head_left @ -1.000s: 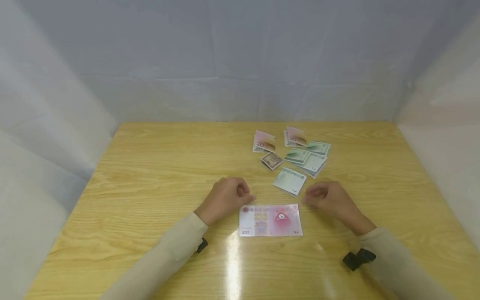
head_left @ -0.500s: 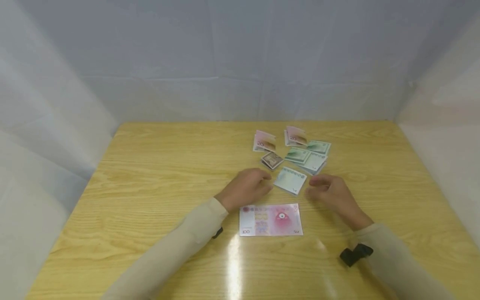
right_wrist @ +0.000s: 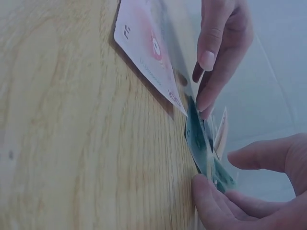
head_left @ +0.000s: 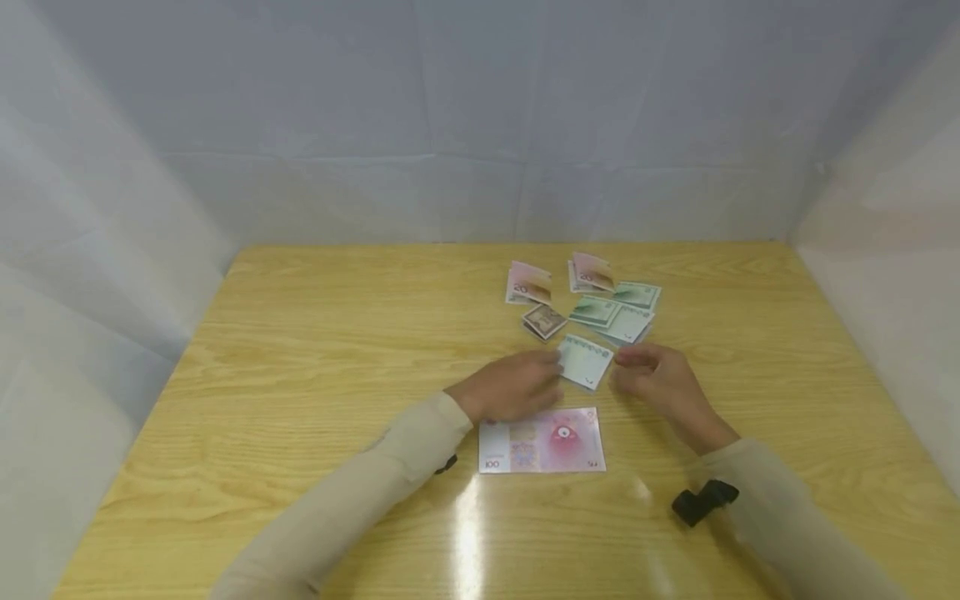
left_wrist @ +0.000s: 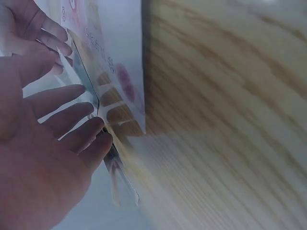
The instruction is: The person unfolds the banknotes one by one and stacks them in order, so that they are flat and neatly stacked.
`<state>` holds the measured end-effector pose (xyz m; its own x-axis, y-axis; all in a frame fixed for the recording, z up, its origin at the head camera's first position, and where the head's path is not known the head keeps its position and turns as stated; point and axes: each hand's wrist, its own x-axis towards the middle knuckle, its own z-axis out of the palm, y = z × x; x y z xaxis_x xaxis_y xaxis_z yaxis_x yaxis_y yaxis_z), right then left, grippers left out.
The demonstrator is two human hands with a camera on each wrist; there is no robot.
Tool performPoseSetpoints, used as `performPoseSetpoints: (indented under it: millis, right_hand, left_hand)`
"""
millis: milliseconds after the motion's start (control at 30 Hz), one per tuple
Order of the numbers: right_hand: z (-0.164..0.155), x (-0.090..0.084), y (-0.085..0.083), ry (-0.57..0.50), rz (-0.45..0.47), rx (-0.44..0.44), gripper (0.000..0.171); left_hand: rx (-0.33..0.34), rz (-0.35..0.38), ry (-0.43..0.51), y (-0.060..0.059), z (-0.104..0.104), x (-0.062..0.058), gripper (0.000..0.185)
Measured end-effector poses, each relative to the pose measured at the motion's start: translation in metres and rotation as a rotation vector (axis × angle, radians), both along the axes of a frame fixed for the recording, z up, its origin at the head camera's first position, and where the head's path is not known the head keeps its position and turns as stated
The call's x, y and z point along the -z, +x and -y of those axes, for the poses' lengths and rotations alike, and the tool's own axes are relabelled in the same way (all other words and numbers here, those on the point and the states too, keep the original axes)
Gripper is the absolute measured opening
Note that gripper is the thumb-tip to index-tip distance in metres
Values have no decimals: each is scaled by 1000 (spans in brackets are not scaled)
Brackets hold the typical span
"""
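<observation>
A folded pale green banknote (head_left: 587, 364) lies between the two hands. My left hand (head_left: 517, 385) reaches in with its fingertips right at the note's left edge, overlapping it in the head view. The right hand (head_left: 663, 383) is at the opposite edge; in the right wrist view its thumb and fingers stand apart, fingertips close to the folded note (right_wrist: 194, 139). In the left wrist view the left fingers (left_wrist: 72, 122) are loosely extended. Flat in front lies a pink 100 banknote (head_left: 566, 450), its upper left part hidden by the left hand.
Behind are two folded pinkish 20 notes (head_left: 529, 282), a small folded brown note (head_left: 543, 321) and several overlapping folded green notes (head_left: 596, 311). All lie on a wooden table (head_left: 337, 333), with pale sheeting (head_left: 480, 200) hanging behind and at the sides.
My left hand has moved right and away from the pink note's corner to the folded pale green note. The right hand has shifted slightly forward, toward that note's right edge.
</observation>
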<state>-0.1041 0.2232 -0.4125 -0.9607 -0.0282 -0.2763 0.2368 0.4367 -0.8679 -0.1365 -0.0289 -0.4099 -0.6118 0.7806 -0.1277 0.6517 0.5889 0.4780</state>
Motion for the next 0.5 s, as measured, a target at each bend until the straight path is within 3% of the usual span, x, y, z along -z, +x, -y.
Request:
performPoseSetpoints:
  millis: [300, 500]
  right_hand:
    - [3, 1, -3, -92, 55, 29, 59]
    - [3, 1, -4, -178, 66, 24, 62]
  left_hand:
    - [3, -38, -117, 4, -4, 1, 43]
    - [14, -57, -137, 7, -3, 1, 42]
